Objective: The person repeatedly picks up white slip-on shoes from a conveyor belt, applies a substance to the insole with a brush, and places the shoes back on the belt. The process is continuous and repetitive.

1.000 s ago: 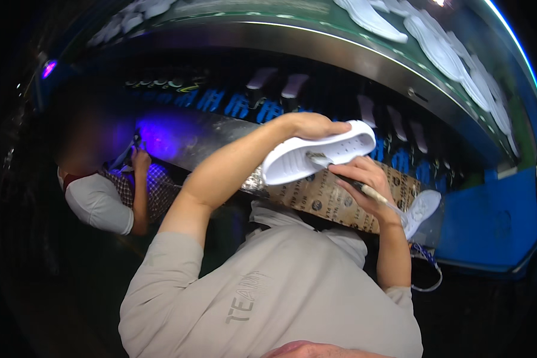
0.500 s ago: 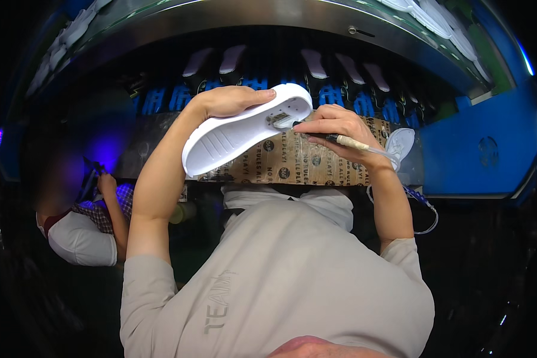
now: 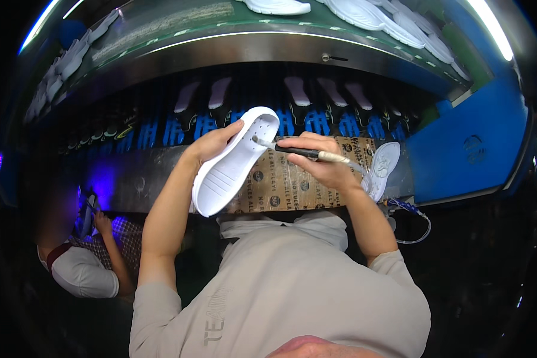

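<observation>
"What changes on your feed?"

"From my end, the white sole [image 3: 224, 170] swings round: half a second ago it slants more sideways, and now it stands steeper, its holed end pointing away from the wearer. It hangs above the brown patterned covering [image 3: 295, 197], cavity facing up toward my camera."

"And the hands?"

"I see the left hand [image 3: 212, 145] clamping the sole's rim, thumb over the edge; its other fingers are mostly hidden from me, behind the sole. The right hand [image 3: 323, 160] pinches the black-handled brush [image 3: 298, 151] between thumb and fingers, with a clear tube [image 3: 357, 166] trailing back past the wrist."

"Where is the tip?"

"In the cavity, at the holed part. A second ago I have it nearer the ribbed part. I can't tell how hard it presses, or whether any wet film lies there."

"So what do you make of it?"

"My judgement: the inside is being brushed over bit by bit, and the turn gives the right hand a handier angle. The second sole [image 3: 385, 166] rests at the right, near the right wrist, untouched by either hand."
</observation>
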Demonstrator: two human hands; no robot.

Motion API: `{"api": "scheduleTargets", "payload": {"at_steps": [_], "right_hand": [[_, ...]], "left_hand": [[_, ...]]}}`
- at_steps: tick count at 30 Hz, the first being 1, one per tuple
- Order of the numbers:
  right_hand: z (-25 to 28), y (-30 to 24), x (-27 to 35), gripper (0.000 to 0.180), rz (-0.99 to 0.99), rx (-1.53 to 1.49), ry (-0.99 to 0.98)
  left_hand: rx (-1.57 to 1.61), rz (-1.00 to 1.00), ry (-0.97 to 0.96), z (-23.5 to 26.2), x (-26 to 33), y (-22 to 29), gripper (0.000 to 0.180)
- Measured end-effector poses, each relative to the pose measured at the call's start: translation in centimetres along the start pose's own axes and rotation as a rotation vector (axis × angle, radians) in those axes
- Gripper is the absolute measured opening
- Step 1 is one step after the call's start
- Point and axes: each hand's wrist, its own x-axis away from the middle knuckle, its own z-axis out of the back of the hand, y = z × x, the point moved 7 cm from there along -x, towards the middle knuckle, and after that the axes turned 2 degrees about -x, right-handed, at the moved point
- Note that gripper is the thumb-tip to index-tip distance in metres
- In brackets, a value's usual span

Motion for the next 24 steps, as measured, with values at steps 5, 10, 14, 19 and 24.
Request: {"api": "scheduleTargets", "payload": {"at_steps": [5,10,14,19,24], "right_hand": [[-5.1,-1.1,2.2,0.029,0.164,0.123,-0.126],[1.1,-2.5,3.8,0.031,0.144,-0.220,0.316],[1.2,-2.1,3.4,0.030,0.121,-0.144,0.337],[-2.0,3.2,6.3,0.033,-0.113,-0.159,0.268],[-4.2,7.9,9.0,0.032,-0.321,-0.130,0.215]], "left_hand": [[0.619,-0.197,-0.108,-2.5,0.5,1.1,0.061],[0.687,-0.606,-0.299,1.2,1.5,14.8,0.064],[0.630,-0.639,0.128,16.6,-6.5,29.3,0.060],[0.151,-0.357,0.815,29.9,-9.0,30.7,0.063],[-0.887,0.179,1.462,40.0,-3.3,20.1,0.060]]}}
